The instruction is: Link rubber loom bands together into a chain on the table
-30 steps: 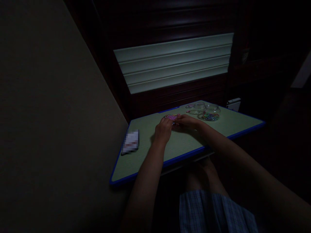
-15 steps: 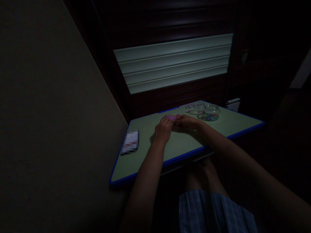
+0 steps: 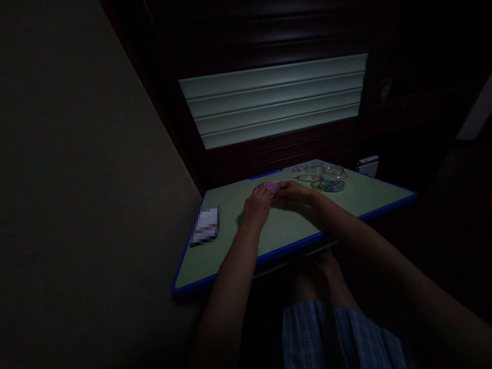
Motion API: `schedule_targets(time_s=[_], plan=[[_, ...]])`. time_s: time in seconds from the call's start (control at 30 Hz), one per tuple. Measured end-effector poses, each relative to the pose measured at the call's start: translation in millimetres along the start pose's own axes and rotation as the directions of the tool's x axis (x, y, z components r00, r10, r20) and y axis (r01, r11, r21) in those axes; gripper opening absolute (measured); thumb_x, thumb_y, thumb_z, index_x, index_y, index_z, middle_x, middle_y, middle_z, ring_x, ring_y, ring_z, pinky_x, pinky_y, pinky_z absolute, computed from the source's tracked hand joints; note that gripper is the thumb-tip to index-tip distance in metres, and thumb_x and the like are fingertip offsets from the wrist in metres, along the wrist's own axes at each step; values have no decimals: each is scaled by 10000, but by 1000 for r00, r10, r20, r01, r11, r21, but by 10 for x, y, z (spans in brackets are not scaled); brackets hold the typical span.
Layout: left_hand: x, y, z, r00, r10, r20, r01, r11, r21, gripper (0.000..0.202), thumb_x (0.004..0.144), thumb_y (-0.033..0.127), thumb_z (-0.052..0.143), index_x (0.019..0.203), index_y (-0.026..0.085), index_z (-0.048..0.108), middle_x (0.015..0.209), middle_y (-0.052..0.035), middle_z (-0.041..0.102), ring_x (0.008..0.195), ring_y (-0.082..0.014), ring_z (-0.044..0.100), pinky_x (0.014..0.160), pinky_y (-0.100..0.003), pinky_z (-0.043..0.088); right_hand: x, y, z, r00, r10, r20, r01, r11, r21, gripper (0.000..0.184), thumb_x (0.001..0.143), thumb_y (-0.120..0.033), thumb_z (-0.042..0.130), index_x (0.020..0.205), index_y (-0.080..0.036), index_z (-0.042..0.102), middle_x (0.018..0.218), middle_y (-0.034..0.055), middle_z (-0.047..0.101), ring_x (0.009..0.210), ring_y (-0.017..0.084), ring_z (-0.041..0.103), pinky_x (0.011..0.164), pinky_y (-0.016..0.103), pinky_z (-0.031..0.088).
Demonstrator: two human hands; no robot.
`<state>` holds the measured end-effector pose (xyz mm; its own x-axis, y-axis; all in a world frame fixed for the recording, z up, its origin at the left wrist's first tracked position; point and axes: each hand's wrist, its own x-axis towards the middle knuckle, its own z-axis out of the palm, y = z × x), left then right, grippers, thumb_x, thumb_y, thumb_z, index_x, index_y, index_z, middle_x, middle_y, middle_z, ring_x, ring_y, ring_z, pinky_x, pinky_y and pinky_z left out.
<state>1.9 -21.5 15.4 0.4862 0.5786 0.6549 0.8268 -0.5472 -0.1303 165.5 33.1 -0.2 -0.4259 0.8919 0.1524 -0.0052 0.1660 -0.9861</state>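
A small heap of bright pink pieces (image 3: 270, 186), with a few other colours in it, lies on the light green table (image 3: 230, 261). The room is too dark to tell what kind of pieces they are. At the near left of the heap my left hand (image 3: 258, 205) has its fingers curled down against it. From the right my right hand (image 3: 294, 190) reaches in, fingers pressed together at the heap's edge. Fingertips of both hands almost meet, and whatever is between them is hidden. Right of my hands stands a clear round jar (image 3: 338, 177) with coloured pieces in its bottom.
Beside the jar are a clear round lid or bowl (image 3: 314, 168) and a small clear item with a pink tip (image 3: 305, 178). A blurred-out white object (image 3: 205, 225) lies at the left edge. The table has a blue rim, with a wall (image 3: 96, 205) close on the left.
Both hands stay at the pink heap, with only slight finger movement. The whole view has shifted very slightly.
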Motion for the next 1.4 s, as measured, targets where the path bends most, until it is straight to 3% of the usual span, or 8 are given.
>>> schedule_targets(time_s=[0.2,0.33,0.63,0.87,1.17,1.4], plan=[[4,-9,10,999,-35,-8,34,997,-68,149,797,184,442,893,188,556,952,-67,559,934,-181,475,770,-289,409,-32,-57,38,1000,11,-18,-11,1000,0,135,629,-252,625,680,-135,581,581,-18,558,493,52,463,468,177,330],[4,-42,80,986,-160,-45,144,959,-245,172,782,157,441,901,189,561,931,-48,574,865,-150,518,759,-273,415,-62,-106,46,999,7,-43,-7,1000,-10,158,622,-257,640,714,-137,591,600,-15,573,513,56,483,481,173,343],[3,-153,384,936,-349,53,304,720,-624,170,748,233,493,869,159,587,769,-37,620,689,-125,563,663,-248,446,-83,-143,48,997,4,-81,-10,998,-70,262,627,-312,652,808,-128,610,659,7,600,504,47,466,431,156,307],[57,-176,420,849,-509,140,430,513,-743,173,694,256,554,814,143,607,770,-42,629,712,-139,576,651,-266,478,-61,-114,24,997,-21,-72,15,997,-73,266,601,-318,667,781,-133,603,677,10,606,518,51,478,450,155,326],[66,-147,401,825,-517,231,452,357,-818,220,683,253,556,850,129,626,805,-59,640,737,-143,586,662,-278,490,-78,-139,52,997,-44,-60,39,996,-86,244,588,-298,667,750,-135,586,635,-9,587,511,55,484,467,172,331],[77,-155,400,837,-517,180,412,378,-829,189,649,262,580,772,124,621,779,-56,639,736,-152,589,672,-287,488,-126,-169,89,998,-48,-44,44,995,-94,290,574,-323,679,767,-132,577,602,-14,575,480,53,455,454,177,317]])
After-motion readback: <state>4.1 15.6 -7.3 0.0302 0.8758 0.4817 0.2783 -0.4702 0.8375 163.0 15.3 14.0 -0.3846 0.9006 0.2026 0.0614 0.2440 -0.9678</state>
